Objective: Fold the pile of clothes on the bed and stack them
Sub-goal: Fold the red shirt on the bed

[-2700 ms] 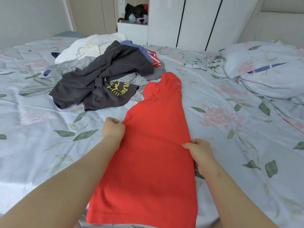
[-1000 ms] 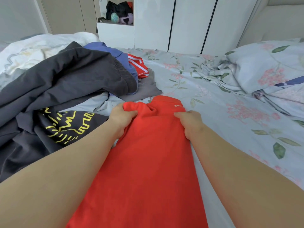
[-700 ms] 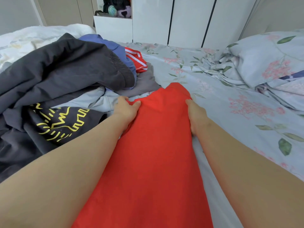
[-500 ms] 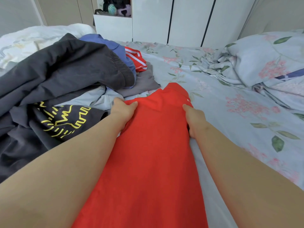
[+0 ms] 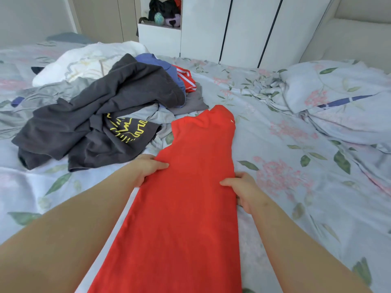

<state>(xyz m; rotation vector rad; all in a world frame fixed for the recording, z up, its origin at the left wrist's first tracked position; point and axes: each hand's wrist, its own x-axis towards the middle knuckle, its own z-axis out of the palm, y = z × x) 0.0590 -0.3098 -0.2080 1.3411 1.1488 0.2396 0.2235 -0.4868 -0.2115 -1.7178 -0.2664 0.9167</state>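
The red garment lies folded into a long strip on the bed, just right of the unfolded pile. The left hand and right hand pinch its side edges mid-length. The next move is probably a crosswise fold, edges kept aligned.

1. The left hand pinches one edge of the red garment. Its thumb lies flat on top and points inward, and its fingers are tucked beneath the cloth (only the knuckles show).
2. The right hand pinches the opposite edge. Its thumb lies on top, aimed toward the left thumb, with the fingers curled round the edge below it.
3. The right fingers sit slightly nearer the body than the left fingers, and the two thumbs are well apart.
4. The left forearm and right forearm are bare and reach forward, converging toward the fingers.
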